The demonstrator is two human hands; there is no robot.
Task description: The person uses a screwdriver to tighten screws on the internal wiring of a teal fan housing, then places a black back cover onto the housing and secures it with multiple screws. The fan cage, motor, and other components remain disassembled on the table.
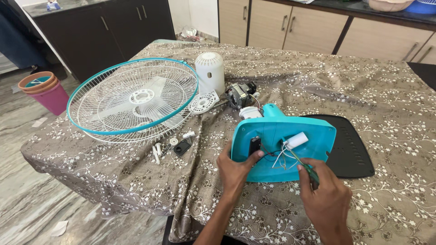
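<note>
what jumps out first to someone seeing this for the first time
The turquoise fan base lies opened near the table's front edge, with the left hand steadying it and the right hand working a green-handled screwdriver among its wires. To the left lies a large white fan grille with a turquoise rim, small loose parts beside it.

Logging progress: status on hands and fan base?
Left hand steadies teal fan base. Right hand holds green screwdriver at wires. Nothing blocking.
</note>
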